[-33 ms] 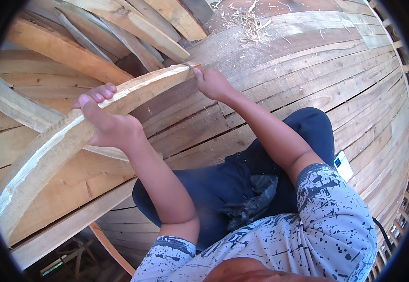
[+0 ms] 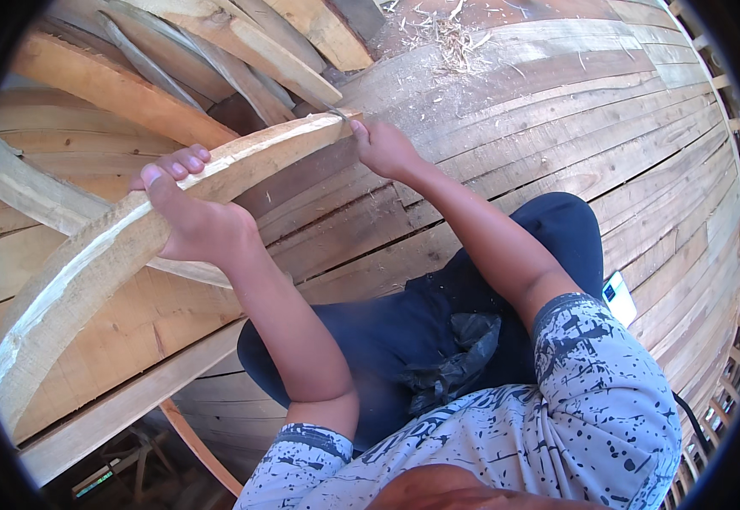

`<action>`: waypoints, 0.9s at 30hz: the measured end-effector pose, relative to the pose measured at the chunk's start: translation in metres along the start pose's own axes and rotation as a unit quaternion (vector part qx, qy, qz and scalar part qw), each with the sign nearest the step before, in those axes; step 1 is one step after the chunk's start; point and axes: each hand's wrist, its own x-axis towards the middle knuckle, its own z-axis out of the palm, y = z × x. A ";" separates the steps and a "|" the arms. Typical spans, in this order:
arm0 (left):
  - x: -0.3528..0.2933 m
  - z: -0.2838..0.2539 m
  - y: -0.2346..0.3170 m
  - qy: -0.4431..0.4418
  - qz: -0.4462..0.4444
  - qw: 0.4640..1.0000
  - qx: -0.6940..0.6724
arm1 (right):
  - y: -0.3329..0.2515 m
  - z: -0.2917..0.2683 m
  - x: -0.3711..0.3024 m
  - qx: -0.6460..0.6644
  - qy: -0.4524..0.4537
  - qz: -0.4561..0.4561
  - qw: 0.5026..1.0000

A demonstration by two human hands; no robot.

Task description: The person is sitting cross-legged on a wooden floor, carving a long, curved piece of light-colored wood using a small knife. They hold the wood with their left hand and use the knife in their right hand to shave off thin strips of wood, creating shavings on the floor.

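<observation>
Fingers of the L hand [image 2: 193,218] are wrapped round 1 curved beam [image 2: 128,244], over the left side of the plank floor [image 2: 549,157]; 1 thin dark thing [image 2: 337,112] is pinched at the beam's tip by the R hand [image 2: 387,152]. If L grip's loosened, beam could be dropped. 1 phone [image 2: 620,301] is seen.

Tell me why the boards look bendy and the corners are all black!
In the head view, the wide fisheye lens bows the boards toward the rim and leaves black corners; the long beam curves too, but maybe it's really bent; also in the head view, the gap at lower left is in deep shadow.
</observation>
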 end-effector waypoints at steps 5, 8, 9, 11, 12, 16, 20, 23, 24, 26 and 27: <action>0.003 -0.008 -0.001 -0.007 -0.002 1.000 -0.011 | -0.006 -0.002 -0.005 -0.012 0.010 0.006 1.000; -0.001 0.002 0.002 0.003 -0.004 1.000 0.008 | 0.004 0.002 -0.003 -0.019 0.030 0.000 0.999; -0.003 0.001 0.002 0.003 -0.005 1.000 0.008 | 0.003 0.001 -0.003 -0.025 0.032 0.005 0.999; -0.003 -0.001 0.001 -0.001 -0.006 1.000 0.010 | 0.001 -0.004 -0.005 -0.053 0.039 0.001 0.998; -0.001 -0.003 0.000 0.001 -0.007 1.000 0.006 | 0.000 -0.007 -0.006 -0.074 0.043 -0.007 0.996; 0.004 -0.009 -0.003 0.000 0.004 1.000 -0.019 | 0.000 -0.025 -0.009 -0.154 0.061 0.009 0.986; 0.001 -0.006 -0.001 -0.030 0.000 1.000 -0.010 | 0.014 -0.024 0.002 -0.129 0.040 0.015 0.991; 0.000 -0.008 -0.001 -0.030 0.011 0.999 -0.010 | -0.009 -0.015 -0.002 -0.056 0.023 0.014 0.998; -0.001 -0.007 -0.001 -0.029 0.007 1.000 -0.008 | -0.003 -0.011 0.000 -0.030 0.009 0.034 0.999; -0.001 -0.001 -0.002 -0.028 0.000 1.000 -0.004 | 0.018 -0.004 0.006 -0.023 -0.012 0.075 0.997; 0.000 -0.001 -0.002 -0.025 -0.001 1.000 -0.005 | 0.034 -0.005 0.009 -0.040 -0.018 0.095 0.995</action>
